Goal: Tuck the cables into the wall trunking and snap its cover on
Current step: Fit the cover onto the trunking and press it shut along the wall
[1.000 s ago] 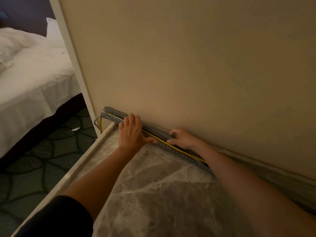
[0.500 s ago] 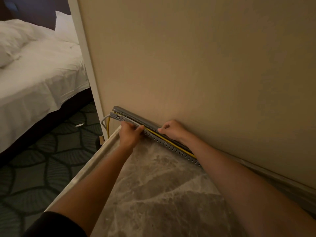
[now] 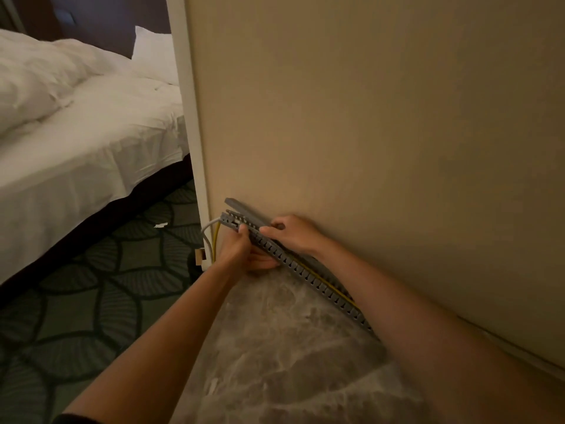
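Looking down along the foot of the beige wall (image 3: 382, 117), saw the grey slotted trunking (image 3: 305, 275) lying on the marble desk (image 3: 275, 347), hard against the wall and running from the desk's left corner away to the right. Gripped it near its left end with the left hand (image 3: 241, 252), fingers curled round the near side, thumb up at the top edge. Curled the right hand (image 3: 293, 234) over its top just to the right, fingertips hooked at the slotted wall, both hands nearly touching. Could not tell whether those fingertips reached the cables inside. Saw the yellow cable (image 3: 324, 284) lying in the channel right of the hands, then dropping off the left end beside a white cable (image 3: 206, 231), both hanging past the desk's edge toward the carpet (image 3: 76, 286). Found the cover (image 3: 237, 205), a flat grey strip, not snapped on: propped behind the trunking against the wall, its left end showing just above the trunking's. Noted a bed (image 3: 76, 133) with white linen well off to the left, dark patterned carpet between bed and desk.
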